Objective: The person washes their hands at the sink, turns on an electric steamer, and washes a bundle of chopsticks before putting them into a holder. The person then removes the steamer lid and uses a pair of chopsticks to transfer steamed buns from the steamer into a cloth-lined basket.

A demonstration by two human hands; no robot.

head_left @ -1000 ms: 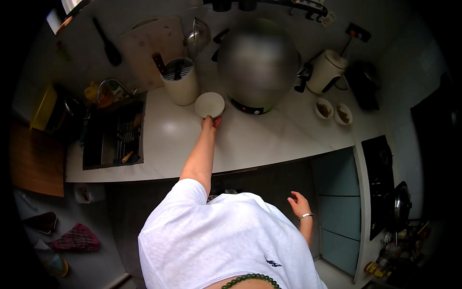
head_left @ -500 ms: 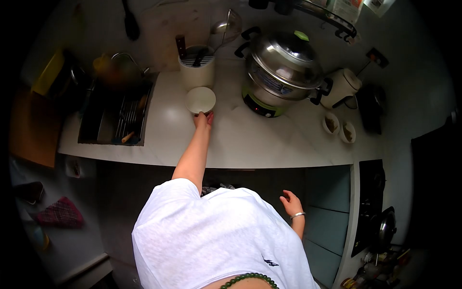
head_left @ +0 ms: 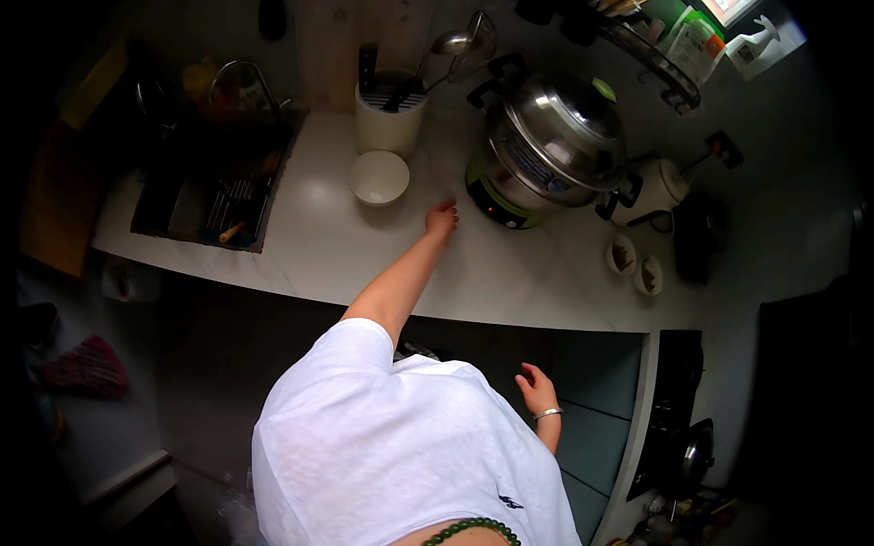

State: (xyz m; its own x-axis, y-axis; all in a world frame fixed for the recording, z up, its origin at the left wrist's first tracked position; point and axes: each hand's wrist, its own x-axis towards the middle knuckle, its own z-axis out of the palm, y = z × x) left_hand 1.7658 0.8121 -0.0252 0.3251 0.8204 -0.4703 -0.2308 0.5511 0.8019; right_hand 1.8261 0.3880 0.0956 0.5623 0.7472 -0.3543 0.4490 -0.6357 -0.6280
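Observation:
My left hand (head_left: 442, 218) reaches over the white counter (head_left: 337, 246), between a white bowl (head_left: 379, 177) and a steel electric steamer pot (head_left: 555, 136). It touches neither of them. Its fingers are loosely bent, and nothing shows in them. The bowl stands upright in front of a white knife holder (head_left: 387, 127) that carries a dark-handled knife (head_left: 367, 68). Bare and holding nothing, my right hand (head_left: 538, 391) hangs below the counter edge, thumb and fingers apart, with a bracelet at the wrist. The pot is lidded, and a small red light glows on its base.
A dark sink (head_left: 196, 214) with a rack lies to the left. Right of the pot are a white kettle (head_left: 651, 187) and two small dishes with food, one dish (head_left: 621, 256) beside the other (head_left: 648, 275). A hob (head_left: 672, 391) is set farther right.
My left hand has let go of the bowl and moved right, toward the steamer pot. The bowl remains in front of the knife holder. The camera view has tilted slightly.

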